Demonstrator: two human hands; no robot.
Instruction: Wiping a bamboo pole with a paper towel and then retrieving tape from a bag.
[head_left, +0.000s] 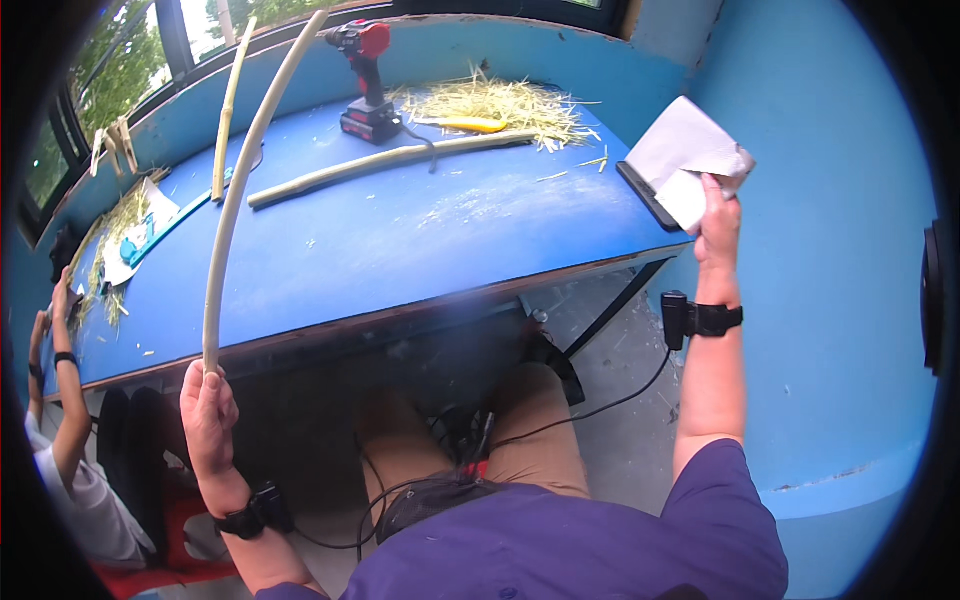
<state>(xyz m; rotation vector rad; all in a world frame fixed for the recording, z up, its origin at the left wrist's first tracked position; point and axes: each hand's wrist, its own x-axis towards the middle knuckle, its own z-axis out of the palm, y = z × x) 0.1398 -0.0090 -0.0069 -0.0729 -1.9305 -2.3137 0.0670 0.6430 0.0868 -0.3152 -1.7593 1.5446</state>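
Left hand is clenching the lower end of the long peeled cane arching over the blue table; right hand is pinching folded sandpaper beside the table's corner. Best rubbing lengthwise, cane steadied against the edge.

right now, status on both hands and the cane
Left hand gripping long pale cane at its lower end. Right hand holding folded white paper. Nothing blocking.

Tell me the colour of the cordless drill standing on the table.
The cordless drill is red and black, seen in the head view at the far edge of the blue table.
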